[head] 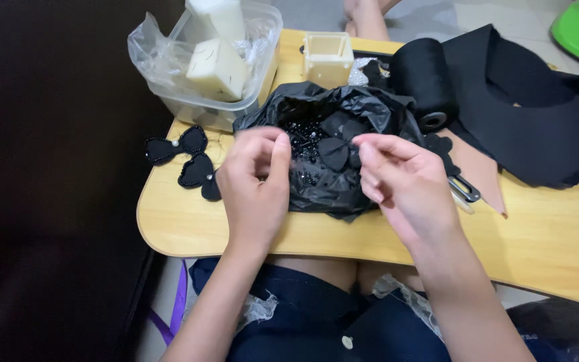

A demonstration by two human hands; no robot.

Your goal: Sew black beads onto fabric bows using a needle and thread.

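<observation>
Right over the middle of the pale wooden lap table [551,241], the head view shows both hands at work above a crumpled black plastic bag [323,188] that lies open on it and holds a scatter of small glossy black beads [306,137]. The right hand [407,184], at the bag's right edge, has thumb and forefinger pinched narrowly on a small black heart-shaped fabric petal [334,153], which hangs over the bag's centre. The left hand [256,177], at the bag's left edge, has its fingertips drawn together too; whether it grips a needle or thread I cannot tell, as nothing that fine shows.

The petal looks light, thin and floppy, so I judge it would bend under any squeeze and is best taken at its edge, as now, leaving the face free. Its long axis runs roughly from upper right to lower left, the rounded lobes towards the left hand and the narrow end towards the right fingers.

Left of the bag lie finished black bead-edged fabric pieces [185,157], flat on the table. Behind the bag on the left stands a clear plastic tub [263,40] with cream-coloured blocks [217,67] inside, and straight behind it a small cream open box [328,59]. Behind the bag on the right sit a roll of black ribbon [423,80] and a folded black cloth [537,114].
</observation>
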